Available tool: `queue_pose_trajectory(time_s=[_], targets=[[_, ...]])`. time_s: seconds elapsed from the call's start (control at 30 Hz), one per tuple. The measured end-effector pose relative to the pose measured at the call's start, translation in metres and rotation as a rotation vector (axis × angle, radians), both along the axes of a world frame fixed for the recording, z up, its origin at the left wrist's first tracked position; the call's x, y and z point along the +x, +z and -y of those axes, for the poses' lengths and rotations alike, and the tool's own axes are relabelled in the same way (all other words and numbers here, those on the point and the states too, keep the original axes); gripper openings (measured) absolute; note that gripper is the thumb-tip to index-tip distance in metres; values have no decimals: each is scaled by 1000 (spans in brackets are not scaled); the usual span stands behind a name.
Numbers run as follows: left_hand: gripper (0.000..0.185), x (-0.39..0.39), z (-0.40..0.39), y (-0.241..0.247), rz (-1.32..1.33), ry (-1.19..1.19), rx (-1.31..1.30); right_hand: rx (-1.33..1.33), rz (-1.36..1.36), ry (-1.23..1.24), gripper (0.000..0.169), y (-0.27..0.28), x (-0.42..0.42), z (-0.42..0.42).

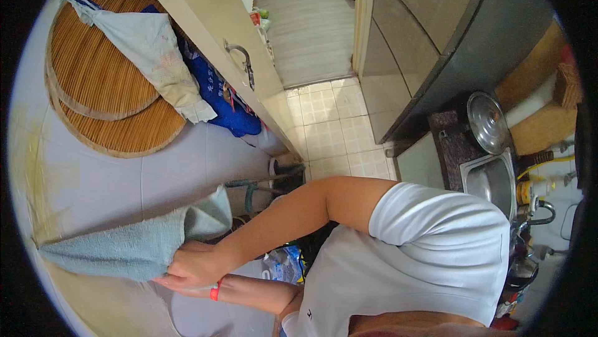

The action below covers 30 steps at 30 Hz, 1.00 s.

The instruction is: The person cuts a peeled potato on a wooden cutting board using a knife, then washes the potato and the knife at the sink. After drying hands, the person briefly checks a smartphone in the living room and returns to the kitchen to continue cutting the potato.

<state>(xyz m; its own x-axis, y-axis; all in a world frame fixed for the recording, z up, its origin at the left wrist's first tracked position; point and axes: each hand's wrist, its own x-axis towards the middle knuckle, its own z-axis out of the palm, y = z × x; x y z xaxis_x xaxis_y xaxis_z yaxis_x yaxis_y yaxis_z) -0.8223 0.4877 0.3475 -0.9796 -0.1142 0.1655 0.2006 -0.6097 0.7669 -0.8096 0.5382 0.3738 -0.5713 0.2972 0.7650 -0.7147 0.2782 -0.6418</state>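
A light blue-green cloth towel hangs at the left wall, its narrow end at the far left and its loose end flared outwards. My right hand grips the towel near its lower edge, the fingers bent into the fabric. Directly below it is my left hand, with a red band on the wrist. Most of the left hand is covered by the right hand and the towel, so its fingers cannot be made out clearly. The two hands meet or overlap at the cloth.
Round slatted lids, a pale cloth garment and a blue apron hang beside an open door. A large plastic bottle stands below my arms. A steel sink and a pot lid lie to the right.
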Motion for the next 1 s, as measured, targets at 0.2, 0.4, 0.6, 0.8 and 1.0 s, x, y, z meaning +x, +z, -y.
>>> queue_pose_trajectory(time_s=[0.2,0.4,0.6,0.8,1.0], targets=[[64,-13,-28,-10,157,152,-154,412,276,217,39,-40,42,-87],[59,-21,-54,-136,149,-5,-168,223,605,-145,38,-105,140,-261],[26,-6,-91,-391,922,-453,-552,-134,926,-744,33,-198,287,-434],[26,31,-219,-411,1188,-830,-1026,-656,1027,-904,33,-242,342,-546],[26,13,-364,-412,1162,-1016,-1239,-448,1063,-947,33,-273,314,-667]])
